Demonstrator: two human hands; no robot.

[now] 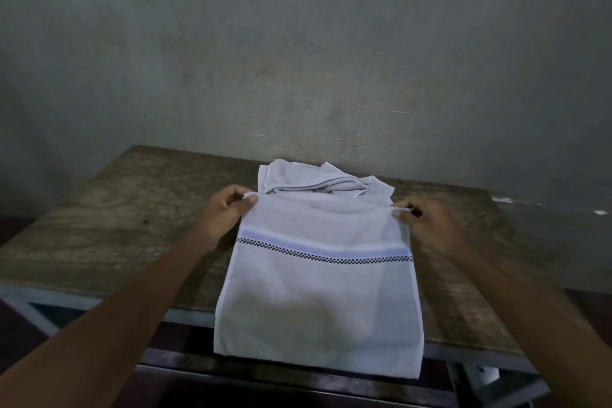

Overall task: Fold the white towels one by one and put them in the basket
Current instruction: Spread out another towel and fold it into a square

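progress: early, fold just starting | left grip (228,212) pinches towel (318,275) corner, 10 o'clock | right grip (427,222) pinches 2 o'clock corner | pile (318,180) at 12 unfolded | basket unseen

Bare forearms extended forward, left hand (228,212) and right hand (425,223) level and well apart, each with thumb and curled forefinger pinching one upper corner of the white cloth towel with a blue-and-black checked band (318,295).
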